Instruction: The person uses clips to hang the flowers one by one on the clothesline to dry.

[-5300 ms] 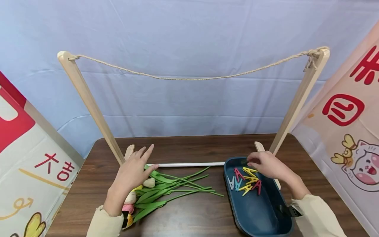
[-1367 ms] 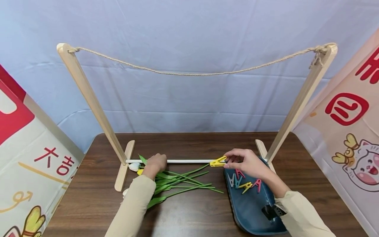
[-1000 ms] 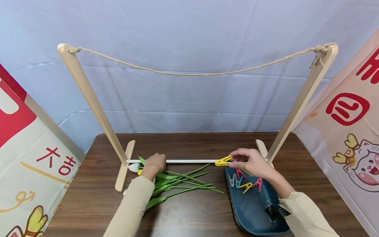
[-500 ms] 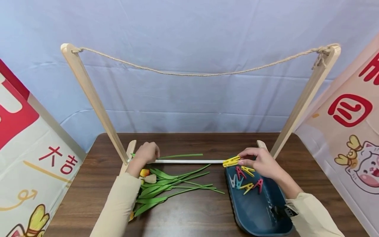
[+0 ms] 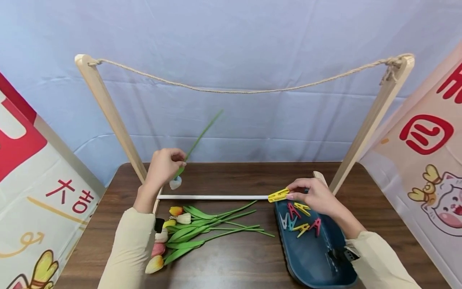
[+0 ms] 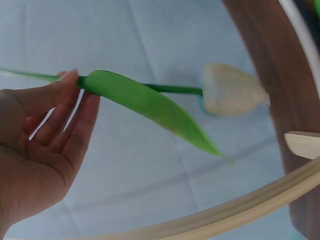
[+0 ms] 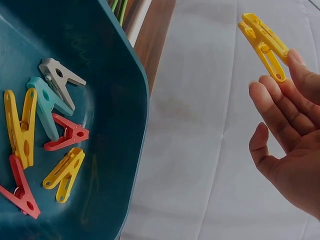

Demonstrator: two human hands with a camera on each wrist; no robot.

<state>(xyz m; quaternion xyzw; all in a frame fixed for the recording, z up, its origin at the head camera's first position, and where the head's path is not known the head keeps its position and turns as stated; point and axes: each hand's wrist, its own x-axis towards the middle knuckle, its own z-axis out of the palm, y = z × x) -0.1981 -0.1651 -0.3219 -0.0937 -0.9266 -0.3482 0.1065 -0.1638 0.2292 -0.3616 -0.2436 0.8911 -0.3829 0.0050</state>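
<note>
Between thumb and fingers, my left hand point(image 5: 163, 166) pinches the green stem of a white artificial tulip point(image 6: 232, 90). The bloom hangs lower than the stem, which slants up to the right behind the white rod point(image 5: 216, 197). A yellow clothespin point(image 7: 263, 45) is pinched by its handle ends in my right hand point(image 5: 315, 196), above the far end of a dark blue tray point(image 5: 314, 261). Several more tulips point(image 5: 195, 230) lie on the table left of the tray, blooms to the left. Red, yellow, blue and grey clothespins point(image 7: 65, 135) lie in the tray.
A twine rope point(image 5: 231, 91) sags between two wooden posts, the left post point(image 5: 112, 116) and the right post point(image 5: 373, 124), standing on the brown table point(image 5: 231, 261). A pale blue cloth point(image 5: 231, 48) hangs behind. Printed banners stand at both sides.
My left hand has picked a white tulip out of the bunch and raised it behind the rod. My right hand has taken a yellow clothespin from the tray and now holds it nearly still.
</note>
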